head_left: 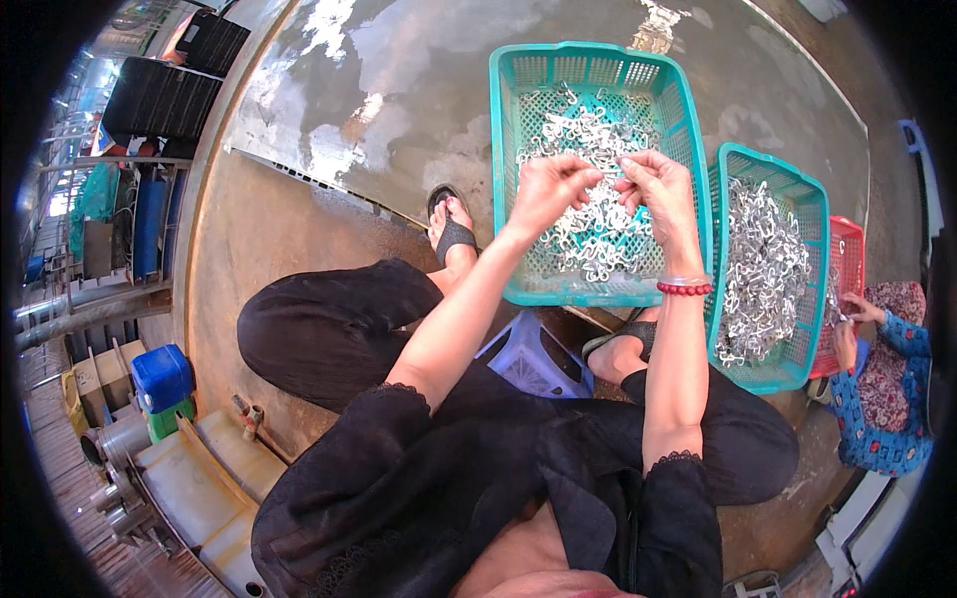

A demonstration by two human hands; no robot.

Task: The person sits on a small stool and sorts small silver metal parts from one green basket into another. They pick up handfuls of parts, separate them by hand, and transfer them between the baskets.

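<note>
A green plastic basket (pixel 501 189) stands in front of me, with many small silvery bent metal hooks (pixel 603 244) spread over its bottom. Above them, my left hand (pixel 550 194) and my right hand (pixel 660 189) come close together. Thumb and fingers of each are pinched. At the fingertips shows a small silvery piece that looks like one of the hooks; its exact shape is hard to make out against the heap. A red bead bracelet and a clear band circle my right wrist.
Right of it stands a second green basket (pixel 819 269), heaped with hooks. Beyond that, another person's hands (pixel 855 324) work at a red basket (pixel 847 244). A lilac plastic stool (pixel 538 364) is between my feet. Blue and green jerrycans (pixel 162 379) and pale tanks (pixel 194 478) are at the left.
</note>
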